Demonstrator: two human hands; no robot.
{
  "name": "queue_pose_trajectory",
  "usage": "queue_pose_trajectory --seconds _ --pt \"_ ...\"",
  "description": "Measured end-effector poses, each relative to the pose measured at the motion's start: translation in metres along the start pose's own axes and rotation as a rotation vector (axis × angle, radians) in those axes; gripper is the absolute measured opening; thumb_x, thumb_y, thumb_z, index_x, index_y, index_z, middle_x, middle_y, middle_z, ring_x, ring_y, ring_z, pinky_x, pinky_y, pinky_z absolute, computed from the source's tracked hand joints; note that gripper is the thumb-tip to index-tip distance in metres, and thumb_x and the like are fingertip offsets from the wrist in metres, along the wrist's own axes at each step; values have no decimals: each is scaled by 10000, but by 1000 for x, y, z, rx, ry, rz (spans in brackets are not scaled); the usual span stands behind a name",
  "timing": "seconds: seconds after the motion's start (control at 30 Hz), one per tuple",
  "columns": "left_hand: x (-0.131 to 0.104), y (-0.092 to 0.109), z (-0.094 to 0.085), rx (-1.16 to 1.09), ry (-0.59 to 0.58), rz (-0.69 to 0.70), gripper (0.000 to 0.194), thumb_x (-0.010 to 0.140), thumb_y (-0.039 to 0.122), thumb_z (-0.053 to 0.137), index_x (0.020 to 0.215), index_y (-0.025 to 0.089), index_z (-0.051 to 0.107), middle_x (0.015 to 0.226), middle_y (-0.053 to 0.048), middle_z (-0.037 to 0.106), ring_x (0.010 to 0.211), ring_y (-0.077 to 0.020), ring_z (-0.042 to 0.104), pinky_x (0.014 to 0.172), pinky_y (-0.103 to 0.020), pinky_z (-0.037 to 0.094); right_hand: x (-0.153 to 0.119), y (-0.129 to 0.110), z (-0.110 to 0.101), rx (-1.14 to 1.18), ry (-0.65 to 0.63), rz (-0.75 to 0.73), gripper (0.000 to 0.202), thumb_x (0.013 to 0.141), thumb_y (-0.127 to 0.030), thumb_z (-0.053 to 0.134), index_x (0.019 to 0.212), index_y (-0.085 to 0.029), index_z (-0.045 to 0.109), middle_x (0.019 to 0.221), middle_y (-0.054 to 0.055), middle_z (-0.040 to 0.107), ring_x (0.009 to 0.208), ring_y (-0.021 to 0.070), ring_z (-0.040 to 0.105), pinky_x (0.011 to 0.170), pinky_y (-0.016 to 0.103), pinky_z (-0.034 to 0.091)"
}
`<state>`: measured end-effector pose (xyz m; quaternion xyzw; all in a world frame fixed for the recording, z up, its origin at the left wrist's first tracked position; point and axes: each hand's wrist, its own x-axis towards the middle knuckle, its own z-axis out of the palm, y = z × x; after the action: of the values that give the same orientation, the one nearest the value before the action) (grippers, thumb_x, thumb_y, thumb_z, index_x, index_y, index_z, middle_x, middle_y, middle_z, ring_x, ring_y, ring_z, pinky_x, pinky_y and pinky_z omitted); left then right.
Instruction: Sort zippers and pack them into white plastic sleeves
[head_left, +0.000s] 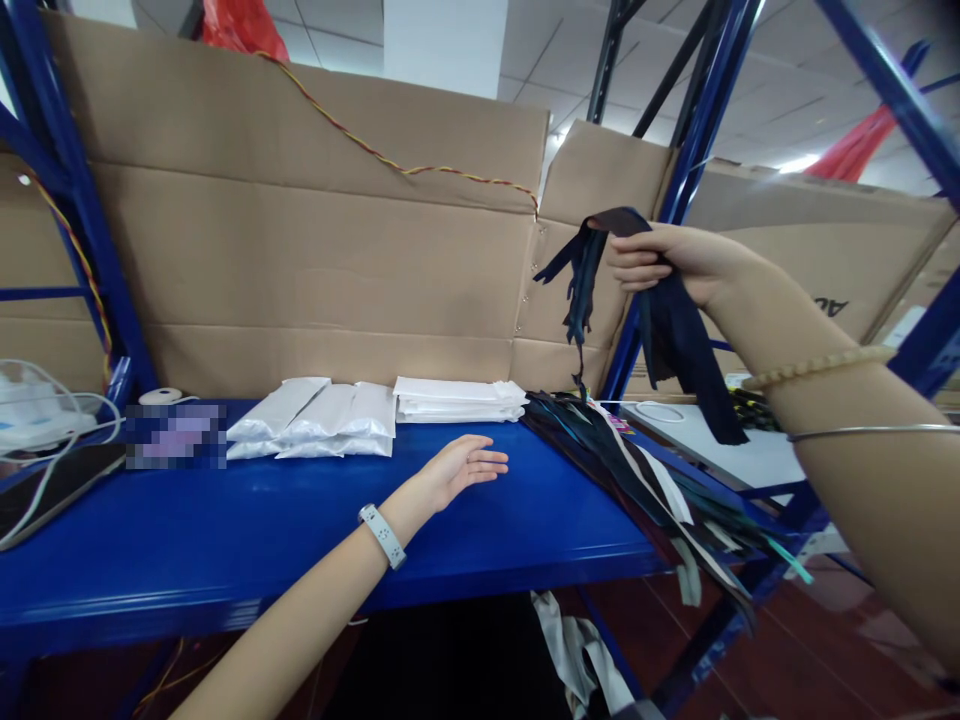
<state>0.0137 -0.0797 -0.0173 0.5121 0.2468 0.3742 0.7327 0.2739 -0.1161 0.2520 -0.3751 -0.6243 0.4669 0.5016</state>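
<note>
Raised at the right, my right hand (pixel 664 258) is closed around a bundle of dark navy zipper strips (pixel 686 335), whose ends hang down on both sides. My left hand (pixel 466 468) is held over the blue table (pixel 480 540) with its fingers stretched out and nothing in it. Below my right hand, a pile of long strips (pixel 637 465), mostly dark with some white and green, lies over the table's right edge. White plastic packets (pixel 322 420) and a stack of flat white packets (pixel 459 398) lie behind my left hand.
Cardboard panels (pixel 322 230) stand along the back between blue metal posts (pixel 67 180). At the left are white cables (pixel 49 420), a dark flat device (pixel 64 485) and a white roll (pixel 160 396). Pale cloth (pixel 581 650) hangs below the front edge.
</note>
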Motion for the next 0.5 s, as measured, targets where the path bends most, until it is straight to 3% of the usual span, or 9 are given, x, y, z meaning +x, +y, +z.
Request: queue_pose_trajectory --seconds 0.1,0.27,0.4,0.5 --pt "0 -4 -2 12 -17 23 336 804 319 621 1081 148 538 1090 -179 651 965 -256 654 955 -433 446 -1 -17 12 -90 -177 -16 304 933 -103 348 645 -180 291 558 -112 191 395 -43 178 449 118 169" --pt "2 -7 1 69 -50 116 413 763 234 667 1153 195 538 1232 -158 576 1100 -249 580 987 -419 414 3 -38 40 -250 -337 -133 297 941 -92 310 656 -171 285 582 -97 154 391 -68 245 480 102 153" --pt "15 3 21 170 12 116 525 725 258 708 1211 225 514 1387 -143 440 1266 -259 427 1047 -416 326 14 -48 69 -343 -433 -157 296 937 -52 277 665 -170 268 605 -88 138 399 -81 281 519 94 164" --pt "35 12 45 160 21 148 714 693 291 740 1325 272 408 1479 -115 310 1348 -251 303 1085 -409 249 26 -50 92 -383 -488 -170 302 936 -37 224 666 -167 259 619 -83 128 400 -87 291 542 91 177"
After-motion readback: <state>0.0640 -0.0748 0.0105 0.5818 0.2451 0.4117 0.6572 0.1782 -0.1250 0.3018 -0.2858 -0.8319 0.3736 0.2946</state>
